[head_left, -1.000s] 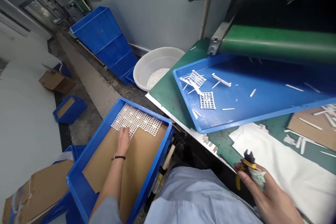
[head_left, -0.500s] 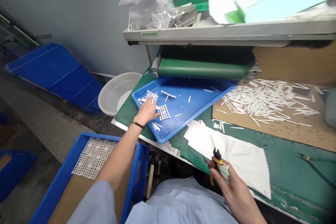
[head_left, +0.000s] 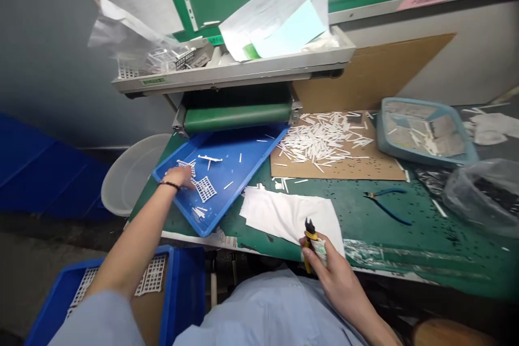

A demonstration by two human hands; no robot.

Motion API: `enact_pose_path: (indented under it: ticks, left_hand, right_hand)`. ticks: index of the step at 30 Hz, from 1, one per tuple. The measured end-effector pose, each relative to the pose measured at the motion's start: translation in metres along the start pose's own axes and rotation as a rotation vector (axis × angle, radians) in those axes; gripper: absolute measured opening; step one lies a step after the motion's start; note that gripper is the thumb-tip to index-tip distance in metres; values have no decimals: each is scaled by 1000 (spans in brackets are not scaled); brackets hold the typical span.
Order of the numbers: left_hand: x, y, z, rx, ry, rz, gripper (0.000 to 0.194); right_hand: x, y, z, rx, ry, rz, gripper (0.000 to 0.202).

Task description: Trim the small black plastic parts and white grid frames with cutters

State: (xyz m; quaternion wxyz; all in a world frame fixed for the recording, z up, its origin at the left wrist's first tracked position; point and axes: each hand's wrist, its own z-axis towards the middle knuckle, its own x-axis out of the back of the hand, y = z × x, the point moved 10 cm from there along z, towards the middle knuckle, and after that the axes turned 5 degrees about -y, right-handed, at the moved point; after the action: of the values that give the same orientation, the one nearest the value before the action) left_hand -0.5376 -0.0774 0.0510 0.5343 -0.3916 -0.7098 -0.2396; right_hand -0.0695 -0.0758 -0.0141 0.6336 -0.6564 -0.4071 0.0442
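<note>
My left hand (head_left: 181,177), wearing a dark bead bracelet, reaches into the blue tray (head_left: 219,215) on the bench. Its fingers are closed at a white plastic grid (head_left: 187,164), partly hidden behind them. Beside the thumb lies a second white grid (head_left: 206,189). A white T-shaped piece (head_left: 210,159) and several loose white sticks (head_left: 199,212) rest in the same tray. Near the bench's front edge, my right hand (head_left: 330,265) holds side cutters (head_left: 310,230) with yellow-and-black handles, jaws pointing up. A white cloth (head_left: 292,213) lies just behind them.
White sticks are heaped on cardboard (head_left: 320,140). Blue-handled pliers (head_left: 387,203), a light-blue basin (head_left: 425,132) and a clear bag (head_left: 484,194) lie to the right. A green roller (head_left: 237,117) and shelf (head_left: 235,67) overhang the tray. A blue crate (head_left: 172,292) with grids stands lower left.
The view has swung right, bringing the basin and clear bag into sight. My left hand stays at the grid in the tray; my right hand still holds the side cutters.
</note>
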Motion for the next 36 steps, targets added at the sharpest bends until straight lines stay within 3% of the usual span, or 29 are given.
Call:
enact_pose_path:
  ticks: [2,4,6,7,9,12,15,18,21,26,36]
  left_hand:
    - [14,-9,-19,32,19,32,78]
    - [35,-1,-50,-42,143,-62,83]
    - [43,31,-90,-201,278,-247,80]
    - [36,56,-109,-294,310,-334,78]
    - [10,113,-143,-460,388,-519,69]
    - [-54,190,-162,-571,430,-734,63]
    - [-107,226,-155,-565,446,-856,63]
    - [-132,231,-145,-584,399,-905,71]
    - [-140,225,-141,-598,352,-920,71]
    - [-146,220,-136,-507,342,-1056,104]
    - [-142,223,-133,-469,291,-1068,102]
  right_hand:
    - [6,-4,4,1,-16,7,41]
    - [11,-6,8,-6,-31,14,40]
    - [13,-9,14,-7,-60,20,38]
    - [13,-11,18,-4,-84,14,37]
    - [10,-15,26,-4,-141,-38,32]
    - [4,-22,42,5,-218,-199,23]
    - [-8,-28,57,17,-283,-406,18]
    - [-26,-27,65,10,-390,-606,19]
    - [-43,-20,66,-8,-495,-734,21]
    - [-50,-13,71,-28,-519,-788,23]
    - [-52,-12,85,-70,-576,-855,25]
